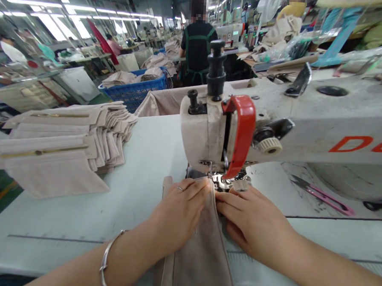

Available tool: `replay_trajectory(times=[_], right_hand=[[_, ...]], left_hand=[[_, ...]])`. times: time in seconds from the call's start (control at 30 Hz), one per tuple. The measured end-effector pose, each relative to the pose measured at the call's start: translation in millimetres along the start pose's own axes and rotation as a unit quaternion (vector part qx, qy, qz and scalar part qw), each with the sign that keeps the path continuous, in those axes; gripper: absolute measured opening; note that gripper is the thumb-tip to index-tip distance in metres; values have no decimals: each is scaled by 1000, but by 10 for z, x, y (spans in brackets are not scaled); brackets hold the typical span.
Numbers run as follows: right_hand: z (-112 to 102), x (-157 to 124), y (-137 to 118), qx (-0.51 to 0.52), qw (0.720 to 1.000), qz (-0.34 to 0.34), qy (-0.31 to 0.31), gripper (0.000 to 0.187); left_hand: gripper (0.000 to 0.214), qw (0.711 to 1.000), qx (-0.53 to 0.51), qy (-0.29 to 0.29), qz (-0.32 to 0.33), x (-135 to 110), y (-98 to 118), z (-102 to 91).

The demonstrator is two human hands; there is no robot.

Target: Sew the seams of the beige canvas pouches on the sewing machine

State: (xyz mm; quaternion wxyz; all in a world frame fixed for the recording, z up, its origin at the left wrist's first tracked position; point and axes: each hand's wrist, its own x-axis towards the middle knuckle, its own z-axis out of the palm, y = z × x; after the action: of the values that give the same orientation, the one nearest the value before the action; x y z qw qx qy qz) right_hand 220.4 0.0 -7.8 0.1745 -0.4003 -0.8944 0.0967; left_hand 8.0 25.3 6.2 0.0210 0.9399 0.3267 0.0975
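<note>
A beige fabric piece (201, 254) lies on the sewing table, its far end under the presser foot (222, 182) of a cream sewing machine (307, 123) with a red guard (242, 133). My left hand (177, 215) lies flat on the fabric's left side, fingers stretched toward the needle; it wears a ring and a wrist bangle. On the right side of the fabric my right hand (254, 221) presses down, fingers together and pointing at the presser foot. Neither hand grips anything.
A tall stack of beige fabric pieces (65, 149) sits at the table's left. Pink thread snips (322, 197) lie right of the machine. A blue basket of fabric (136, 89) and a person in black (198, 45) stand beyond the pale table (78, 222).
</note>
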Motion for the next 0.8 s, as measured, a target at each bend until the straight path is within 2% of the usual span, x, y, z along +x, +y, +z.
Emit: replay_trajectory(times=[0.17, 0.3, 0.4, 0.47, 0.53, 0.6, 0.67, 0.73, 0.8], right_hand=[[-2, 2, -1, -11, 1000, 7, -16, 22], [25, 8, 19, -26, 999, -2, -20, 26], [46, 10, 33, -31, 999, -3, -13, 31], [47, 15, 32, -33, 999, -3, -11, 33], [37, 20, 22, -31, 999, -3, -11, 36], [25, 21, 13, -25, 1000, -5, -8, 41], [29, 21, 15, -15, 1000, -7, 1, 44], [58, 25, 33, -8, 1000, -15, 23, 42], [106, 37, 63, -13, 997, -27, 66, 36]], left_hand=[[39, 999, -29, 10, 11, 67, -153, 38], [39, 998, -46, -21, -30, 27, -254, 17], [51, 984, -13, 21, -178, -171, -223, -71], [70, 954, -19, 36, -296, -334, -175, -126], [82, 923, -87, 20, -373, -454, -141, -157], [87, 883, -200, 37, -424, -490, -134, -168], [87, 816, -341, 97, -456, -444, -138, -178], [84, 709, -509, 143, -466, -354, -123, -192], [75, 582, -654, 151, -459, -277, -73, -196]])
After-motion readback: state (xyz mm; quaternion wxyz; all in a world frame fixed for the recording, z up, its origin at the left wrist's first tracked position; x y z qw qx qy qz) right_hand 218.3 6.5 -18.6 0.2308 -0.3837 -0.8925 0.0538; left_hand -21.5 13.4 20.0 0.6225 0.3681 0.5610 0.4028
